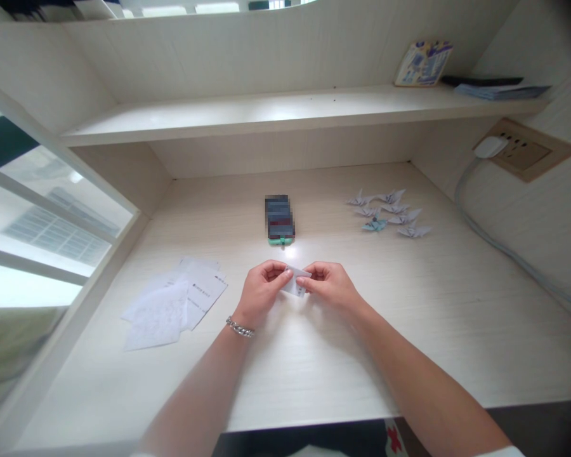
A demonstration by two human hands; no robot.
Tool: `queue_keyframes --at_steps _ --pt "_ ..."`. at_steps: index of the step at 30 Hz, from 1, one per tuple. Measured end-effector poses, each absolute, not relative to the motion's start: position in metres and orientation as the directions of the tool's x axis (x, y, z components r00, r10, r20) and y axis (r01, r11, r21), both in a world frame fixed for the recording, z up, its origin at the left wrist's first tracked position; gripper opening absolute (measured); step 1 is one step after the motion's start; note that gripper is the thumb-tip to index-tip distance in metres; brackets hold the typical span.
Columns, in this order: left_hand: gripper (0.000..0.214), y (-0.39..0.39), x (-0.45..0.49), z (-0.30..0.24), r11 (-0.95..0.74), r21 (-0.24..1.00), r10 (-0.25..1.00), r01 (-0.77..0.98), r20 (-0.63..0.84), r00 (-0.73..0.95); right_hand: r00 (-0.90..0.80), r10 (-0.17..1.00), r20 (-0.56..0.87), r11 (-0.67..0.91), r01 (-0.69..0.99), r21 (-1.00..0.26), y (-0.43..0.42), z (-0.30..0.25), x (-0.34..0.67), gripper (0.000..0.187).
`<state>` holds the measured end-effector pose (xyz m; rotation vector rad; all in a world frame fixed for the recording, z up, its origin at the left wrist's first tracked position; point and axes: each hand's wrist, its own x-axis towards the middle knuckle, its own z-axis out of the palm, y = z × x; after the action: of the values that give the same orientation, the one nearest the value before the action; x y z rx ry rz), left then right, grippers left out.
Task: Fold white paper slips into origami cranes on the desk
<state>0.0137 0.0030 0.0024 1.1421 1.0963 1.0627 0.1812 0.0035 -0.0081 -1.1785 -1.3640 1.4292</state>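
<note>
A small folded piece of white paper [292, 287] with some print on it is pinched between both hands, over the middle of the desk. My left hand [266, 282], with a chain bracelet at the wrist, grips its left side, thumb on top. On the right side my right hand [327, 282] holds it the same way, thumb and fingers closed. Just beyond the hands lies a phone [280, 217] in a green case, its screen blurred. Several folded paper cranes [404, 217] are grouped at the back right, all white except one light blue crane [374, 225].
Loose printed sheets [157, 317] overlap at the left of the desk [438, 343]. Above the back runs a shelf [247, 120] with a small box [422, 63] and papers at its right. A cable [485, 238] hangs from the socket [528, 149] along the right wall.
</note>
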Motion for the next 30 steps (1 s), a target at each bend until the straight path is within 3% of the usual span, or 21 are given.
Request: queue_keyframes --at_steps 6,24,27,30 --pt "0.019 0.0037 0.0107 0.0030 0.063 0.995 0.987 -0.073 -0.052 0.150 -0.095 0.995 -0.012 -0.011 0.016 -1.000 0.0020 -0.0038 0.1776 0.016" --pt "0.023 0.0036 0.0097 0.0010 0.151 0.980 0.982 -0.130 -0.134 0.131 -0.104 0.992 -0.066 -0.077 -0.101 -0.992 0.0048 -0.0131 0.1750 0.026" --pt "0.028 0.0021 0.0099 0.0046 0.133 0.976 0.982 -0.170 -0.107 0.154 -0.107 0.982 -0.156 -0.177 -0.232 -0.956 0.0051 -0.0109 0.1762 0.025" --pt "0.039 0.0000 0.0113 0.0105 0.030 0.987 0.983 -0.155 0.000 0.186 -0.243 0.931 -0.271 -0.342 -0.329 -0.880 0.0036 -0.0059 0.1789 0.026"
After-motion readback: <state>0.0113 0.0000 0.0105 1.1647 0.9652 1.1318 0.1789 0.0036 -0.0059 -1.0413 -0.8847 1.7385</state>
